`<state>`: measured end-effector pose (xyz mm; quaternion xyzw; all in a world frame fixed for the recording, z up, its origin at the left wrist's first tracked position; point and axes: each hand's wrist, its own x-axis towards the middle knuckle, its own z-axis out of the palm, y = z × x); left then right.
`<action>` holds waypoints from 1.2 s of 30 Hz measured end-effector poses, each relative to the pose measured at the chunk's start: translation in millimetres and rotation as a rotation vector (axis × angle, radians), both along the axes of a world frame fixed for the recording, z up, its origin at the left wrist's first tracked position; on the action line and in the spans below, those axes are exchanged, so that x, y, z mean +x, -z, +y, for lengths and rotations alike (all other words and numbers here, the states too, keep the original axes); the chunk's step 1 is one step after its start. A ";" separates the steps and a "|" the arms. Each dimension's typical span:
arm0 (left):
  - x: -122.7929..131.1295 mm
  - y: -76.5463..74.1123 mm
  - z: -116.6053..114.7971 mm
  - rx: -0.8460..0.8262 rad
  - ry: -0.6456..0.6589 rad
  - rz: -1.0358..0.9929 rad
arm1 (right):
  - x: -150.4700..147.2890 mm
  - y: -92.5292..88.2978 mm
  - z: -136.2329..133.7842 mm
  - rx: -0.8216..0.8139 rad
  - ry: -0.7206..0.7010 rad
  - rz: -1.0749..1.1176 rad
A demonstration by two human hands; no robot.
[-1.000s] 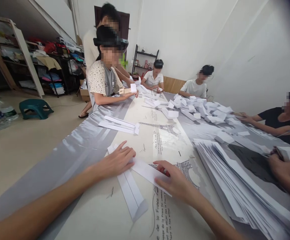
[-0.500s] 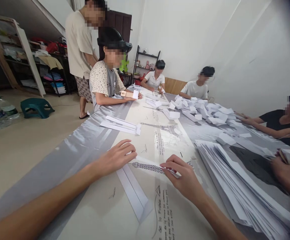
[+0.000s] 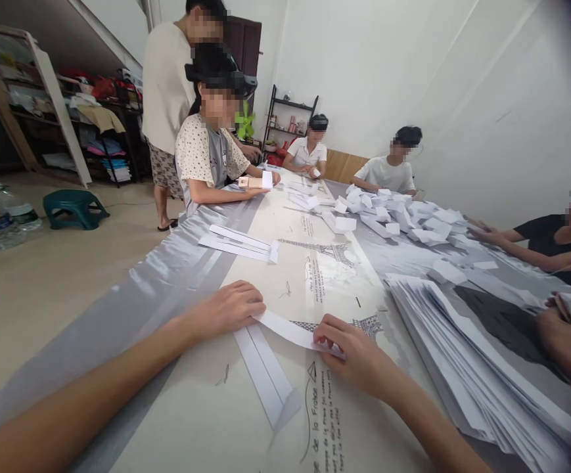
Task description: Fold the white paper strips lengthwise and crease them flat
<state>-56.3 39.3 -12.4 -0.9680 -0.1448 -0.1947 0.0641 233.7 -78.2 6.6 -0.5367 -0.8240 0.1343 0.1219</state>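
Observation:
A white paper strip [image 3: 285, 330] stretches between my two hands above the printed table cover. Its left end is in my left hand [image 3: 233, 307], whose fingers are closed together over it. My right hand [image 3: 349, 345] pinches the other end, with fingertips bent around the paper. Beneath the strip lies a folded white paper piece [image 3: 263, 374] with a lengthwise crease, its near end turned up. The strip covers part of a printed tower drawing [image 3: 368, 325].
To the right stands a stack of white paper sheets [image 3: 462, 368]; farther back is a heap of folded white papers [image 3: 403, 213]. Another folded paper piece [image 3: 238, 246] lies ahead. Several people sit around the table, and a person [image 3: 169, 92] stands behind at left.
The strip has turned so its broad white face shows and now hides part of the tower drawing. My right hand has shifted slightly left and down. The standing person has moved right.

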 end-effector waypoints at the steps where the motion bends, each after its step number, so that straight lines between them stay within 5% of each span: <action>1: 1.5 -1.2 -2.1 0.010 0.020 -0.020 | -1.6 -1.1 -0.7 -0.015 0.009 0.007; 10: 8.1 -5.0 -12.7 0.041 0.016 -0.010 | -3.3 -4.6 -3.2 -0.175 0.047 0.157; 20: 9.8 -7.8 -11.4 -0.280 -0.055 -0.081 | -8.5 -2.2 -2.7 -0.214 0.089 0.215; 29: 18.6 12.2 -7.4 -0.188 -0.121 -0.086 | -10.4 1.2 -2.4 -0.193 0.108 0.215; 36: 21.7 9.9 -4.0 -0.187 -0.112 -0.121 | -9.5 6.2 -3.3 -0.119 0.020 0.119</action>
